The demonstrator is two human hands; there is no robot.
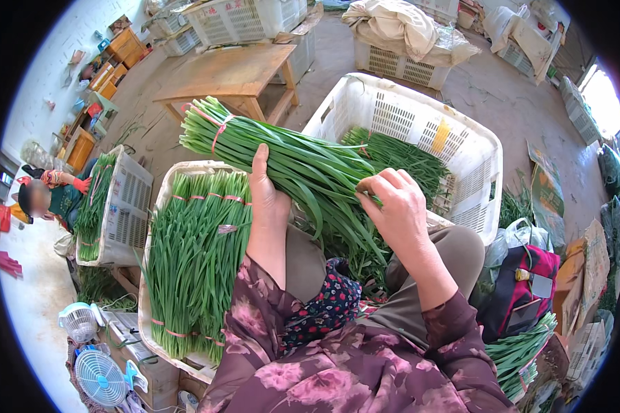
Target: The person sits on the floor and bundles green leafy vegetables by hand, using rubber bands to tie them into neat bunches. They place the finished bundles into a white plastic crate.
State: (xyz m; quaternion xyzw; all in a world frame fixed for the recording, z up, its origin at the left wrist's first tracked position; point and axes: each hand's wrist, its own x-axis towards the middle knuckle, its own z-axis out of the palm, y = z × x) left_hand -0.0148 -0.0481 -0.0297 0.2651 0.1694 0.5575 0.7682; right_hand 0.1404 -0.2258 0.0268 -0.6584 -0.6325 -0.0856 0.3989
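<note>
A large bundle of garlic chives (pixel 289 149) lies across my left hand (pixel 268 188), its pale cut ends pointing to the upper left. A pink tie (pixel 219 124) rings the bundle near those ends. My left thumb rests on top, with the other fingers hidden beneath. At the leafy end, my right hand (pixel 398 201) pinches leaves between thumb and fingertips. Left of my knees stands a white plastic crate (pixel 152 248) filled with tied chive bundles (pixel 201 258). Beyond my hands another white crate (pixel 475 149) holds more chives (pixel 398 157) at its bottom.
A low wooden table (pixel 227 69) stands ahead. At the left, a person in red gloves (pixel 82 185) reaches to a crate of chives (pixel 129 206). A blue fan (pixel 101 379) sits lower left. A black and pink bag (pixel 522 289) and a chive bundle (pixel 519 356) lie to my right.
</note>
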